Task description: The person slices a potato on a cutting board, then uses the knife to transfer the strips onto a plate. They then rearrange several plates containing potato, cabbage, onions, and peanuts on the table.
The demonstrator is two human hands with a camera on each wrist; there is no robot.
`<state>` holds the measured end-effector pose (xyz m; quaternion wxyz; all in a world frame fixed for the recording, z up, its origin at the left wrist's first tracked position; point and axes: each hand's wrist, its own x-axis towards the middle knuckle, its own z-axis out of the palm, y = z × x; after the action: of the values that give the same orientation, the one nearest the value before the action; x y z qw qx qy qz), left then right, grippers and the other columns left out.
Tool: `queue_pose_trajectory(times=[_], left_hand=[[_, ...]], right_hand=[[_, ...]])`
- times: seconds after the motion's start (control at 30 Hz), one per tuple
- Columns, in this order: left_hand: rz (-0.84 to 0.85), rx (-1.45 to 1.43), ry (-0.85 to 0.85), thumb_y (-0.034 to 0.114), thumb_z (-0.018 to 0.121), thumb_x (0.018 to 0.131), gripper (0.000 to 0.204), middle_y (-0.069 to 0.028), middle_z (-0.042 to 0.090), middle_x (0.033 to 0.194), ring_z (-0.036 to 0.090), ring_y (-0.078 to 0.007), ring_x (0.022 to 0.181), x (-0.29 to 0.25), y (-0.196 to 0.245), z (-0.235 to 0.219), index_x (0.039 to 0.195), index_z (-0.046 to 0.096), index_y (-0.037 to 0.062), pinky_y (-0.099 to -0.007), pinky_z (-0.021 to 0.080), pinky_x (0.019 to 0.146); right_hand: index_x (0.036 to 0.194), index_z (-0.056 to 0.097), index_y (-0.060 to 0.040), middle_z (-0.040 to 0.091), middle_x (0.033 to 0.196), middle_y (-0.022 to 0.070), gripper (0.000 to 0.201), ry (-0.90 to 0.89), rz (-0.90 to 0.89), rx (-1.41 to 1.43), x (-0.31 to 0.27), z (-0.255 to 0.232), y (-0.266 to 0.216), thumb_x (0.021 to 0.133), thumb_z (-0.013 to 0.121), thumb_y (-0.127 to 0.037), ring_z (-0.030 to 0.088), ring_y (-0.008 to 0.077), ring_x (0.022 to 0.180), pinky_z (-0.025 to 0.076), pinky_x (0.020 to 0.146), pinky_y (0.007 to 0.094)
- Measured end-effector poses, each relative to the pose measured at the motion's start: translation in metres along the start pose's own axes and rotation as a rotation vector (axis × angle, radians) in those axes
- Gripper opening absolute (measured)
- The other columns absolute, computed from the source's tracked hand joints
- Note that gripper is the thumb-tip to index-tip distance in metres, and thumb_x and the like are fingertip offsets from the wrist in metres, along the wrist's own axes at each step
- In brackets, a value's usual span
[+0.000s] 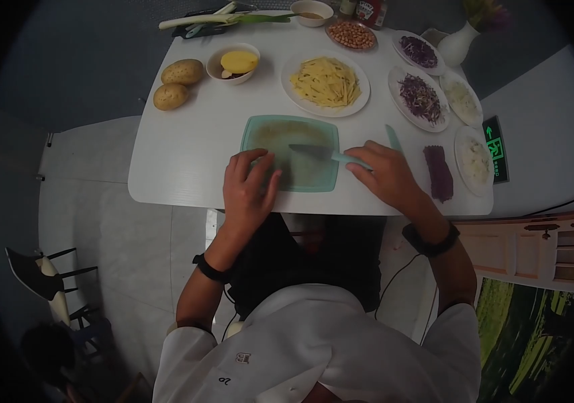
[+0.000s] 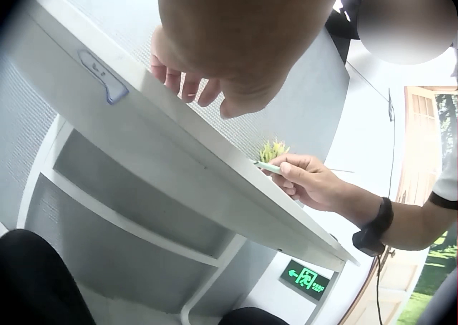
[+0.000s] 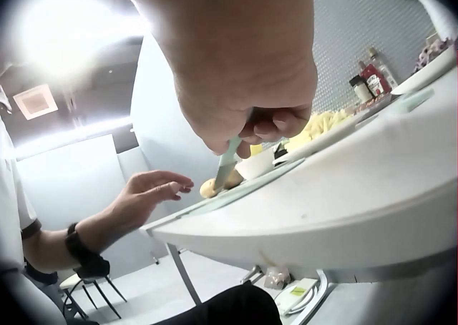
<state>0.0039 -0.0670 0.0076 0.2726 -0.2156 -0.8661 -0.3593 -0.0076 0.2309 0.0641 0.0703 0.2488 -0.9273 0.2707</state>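
Note:
The right hand (image 1: 384, 173) grips the pale green handle of a knife (image 1: 314, 152), whose dark blade lies over the green cutting board (image 1: 290, 183). Over the board's left edge is the left hand (image 1: 248, 188), fingers spread and loosely bent, holding nothing. In the right wrist view, the right hand (image 3: 250, 103) has its fingers curled round the knife handle (image 3: 229, 153), with the blade pointing down by the board (image 3: 243, 194); the left hand (image 3: 147, 195) is apart from it. The left wrist view shows the left hand (image 2: 215, 67) with fingers hanging loosely.
Behind the board are potatoes (image 1: 171, 97), a bowl (image 1: 214, 67) with a peeled piece, and a plate (image 1: 287, 95) of yellow strips. To the right lie a second green blade (image 1: 393, 138), a purple piece (image 1: 439, 173) and several plates of shredded food. A white vase (image 1: 458, 46) stands back right.

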Motion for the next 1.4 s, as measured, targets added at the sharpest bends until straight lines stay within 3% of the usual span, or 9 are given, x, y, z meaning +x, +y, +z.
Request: queue_pose_trajectory(times=[0.2, 0.37, 0.53, 0.67, 0.9, 1.07, 1.2, 1.3, 1.4], left_hand=[[-0.056, 0.215, -0.012, 0.008, 0.079, 0.085, 0.033, -0.0156, 0.065, 0.123, 0.059, -0.0366, 0.116, -0.025, -0.011, -0.032, 0.116, 0.07, 0.0017, -0.0472, 0.05, 0.096], [-0.09, 0.274, -0.114, 0.018, 0.08, 0.085, 0.038, -0.0162, 0.065, 0.129, 0.058, -0.0386, 0.125, -0.039, -0.011, -0.032, 0.118, 0.071, 0.0006, -0.0488, 0.048, 0.104], [-0.043, 0.293, -0.135, 0.021, 0.081, 0.084, 0.043, -0.0171, 0.066, 0.134, 0.059, -0.0375, 0.132, -0.044, -0.009, -0.026, 0.121, 0.072, 0.0003, -0.0496, 0.045, 0.109], [0.04, 0.302, -0.165, 0.031, 0.082, 0.086, 0.049, -0.0172, 0.064, 0.138, 0.057, -0.0382, 0.133, -0.045, -0.006, -0.019, 0.121, 0.071, -0.0008, -0.0514, 0.044, 0.109], [0.04, 0.26, -0.208, 0.034, 0.082, 0.085, 0.051, -0.0173, 0.067, 0.132, 0.06, -0.0382, 0.128, -0.03, 0.008, -0.029, 0.121, 0.072, -0.0012, -0.0518, 0.045, 0.108], [-0.219, -0.075, -0.266, 0.033, 0.082, 0.088, 0.048, -0.0193, 0.071, 0.123, 0.062, -0.0407, 0.123, -0.001, 0.003, -0.053, 0.122, 0.073, 0.0007, -0.0492, 0.049, 0.105], [-0.622, -0.645, -0.468, 0.029, 0.068, 0.104, 0.047, -0.0176, 0.067, 0.138, 0.061, -0.0285, 0.134, 0.032, -0.001, -0.073, 0.14, 0.062, 0.0002, -0.0428, 0.046, 0.114], [-0.814, -1.027, -0.382, 0.034, 0.059, 0.108, 0.054, -0.0191, 0.063, 0.143, 0.058, -0.0291, 0.136, 0.046, -0.017, -0.073, 0.149, 0.052, -0.0003, -0.042, 0.045, 0.116], [-0.895, -1.182, -0.256, 0.03, 0.063, 0.105, 0.048, -0.0151, 0.066, 0.138, 0.061, -0.024, 0.13, 0.058, -0.028, -0.065, 0.143, 0.056, 0.0016, -0.0385, 0.048, 0.111]], right_hand=[[0.112, 0.072, -0.0062, 0.061, 0.096, 0.0102, 0.027, 0.066, -0.226, -0.022, 0.014, 0.054, 0.006, 0.088, 0.078, -0.016, 0.064, 0.0301, 0.089, 0.054, 0.077, 0.0417], [0.109, 0.073, -0.0071, 0.063, 0.102, 0.0088, 0.025, 0.081, -0.315, -0.104, 0.019, 0.053, 0.017, 0.089, 0.079, -0.021, 0.065, 0.0281, 0.095, 0.055, 0.081, 0.0419], [0.113, 0.071, 0.0052, 0.072, 0.096, 0.0135, 0.025, 0.214, 0.292, 0.174, 0.024, 0.029, 0.061, 0.095, 0.074, -0.012, 0.072, 0.0195, 0.068, 0.056, 0.062, 0.0331], [0.11, 0.07, 0.0075, 0.075, 0.095, 0.0134, 0.025, 0.164, 0.713, 0.522, 0.045, 0.011, 0.085, 0.098, 0.07, -0.015, 0.076, 0.018, 0.076, 0.058, 0.061, 0.0273], [0.103, 0.067, 0.0095, 0.075, 0.094, 0.0164, 0.023, 0.198, 0.838, 0.86, 0.081, 0.021, 0.098, 0.098, 0.068, -0.013, 0.078, 0.024, 0.076, 0.062, 0.059, 0.0288], [0.104, 0.059, 0.0128, 0.071, 0.099, 0.0239, 0.022, 0.246, 0.939, 0.943, 0.098, 0.028, 0.105, 0.096, 0.07, -0.005, 0.078, 0.0328, 0.078, 0.066, 0.063, 0.0348], [0.108, 0.058, 0.0112, 0.069, 0.097, 0.0208, 0.021, 0.342, 0.945, 0.947, 0.106, 0.038, 0.115, 0.096, 0.069, -0.001, 0.074, 0.0292, 0.08, 0.067, 0.072, 0.0394], [0.106, 0.062, 0.0078, 0.068, 0.092, 0.0168, 0.014, 0.321, 0.993, 0.995, 0.109, 0.03, 0.117, 0.095, 0.068, 0.0, 0.07, 0.0251, 0.076, 0.061, 0.065, 0.0325], [0.103, 0.064, 0.0055, 0.068, 0.09, 0.0148, 0.01, 0.3, 1.031, 1.067, 0.111, 0.025, 0.116, 0.095, 0.067, 0.001, 0.066, 0.022, 0.071, 0.053, 0.057, 0.028]])
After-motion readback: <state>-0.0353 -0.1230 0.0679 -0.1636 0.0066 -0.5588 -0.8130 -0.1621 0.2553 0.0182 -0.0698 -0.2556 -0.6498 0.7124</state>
